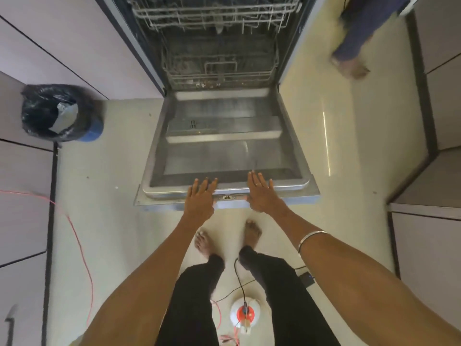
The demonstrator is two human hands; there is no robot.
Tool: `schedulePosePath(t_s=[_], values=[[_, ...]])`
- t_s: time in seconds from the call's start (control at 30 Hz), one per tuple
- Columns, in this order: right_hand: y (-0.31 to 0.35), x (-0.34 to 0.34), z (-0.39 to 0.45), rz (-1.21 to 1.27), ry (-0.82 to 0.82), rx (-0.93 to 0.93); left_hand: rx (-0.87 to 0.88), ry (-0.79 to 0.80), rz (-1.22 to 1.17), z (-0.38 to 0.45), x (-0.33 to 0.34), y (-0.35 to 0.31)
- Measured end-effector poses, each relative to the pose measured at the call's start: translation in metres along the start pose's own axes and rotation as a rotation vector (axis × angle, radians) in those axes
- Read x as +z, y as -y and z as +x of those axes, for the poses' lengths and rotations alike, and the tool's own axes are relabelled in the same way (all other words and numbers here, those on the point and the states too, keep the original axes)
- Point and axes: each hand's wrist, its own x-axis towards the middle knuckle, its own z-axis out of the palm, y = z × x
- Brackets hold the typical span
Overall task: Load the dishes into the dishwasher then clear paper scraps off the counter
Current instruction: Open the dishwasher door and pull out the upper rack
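The dishwasher door (224, 136) lies folded down flat in front of me, its steel inner face up. Behind it the lower rack (219, 68) and upper rack (212, 16) show as wire baskets; I make out no dishes in them. My left hand (200, 198) rests on the door's near edge with straight fingers. My right hand (262, 193) lies flat on the same edge a little to the right. Neither hand holds anything. No dishes or paper scraps are in view.
A blue bin (57, 113) lined with a black bag stands on the floor at the left. An orange cable (79, 245) and a black cable (238, 278) trail near my feet beside a white device (244, 314). Another person's leg (354, 46) is at the upper right. Cabinets flank both sides.
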Motion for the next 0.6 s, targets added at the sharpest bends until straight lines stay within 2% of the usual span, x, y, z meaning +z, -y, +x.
schedulePosePath(t_s=[0.23, 0.37, 0.6], values=[[-0.010, 0.091, 0.040, 0.029, 0.037, 0.024, 0.013, 0.092, -0.014, 0.024, 0.091, 0.014], [-0.017, 0.132, 0.067, 0.053, 0.078, 0.023, 0.024, 0.084, -0.025, 0.039, 0.142, 0.023], [-0.030, 0.207, 0.132, 0.098, 0.167, 0.063, 0.038, 0.176, -0.025, 0.098, 0.227, 0.041]])
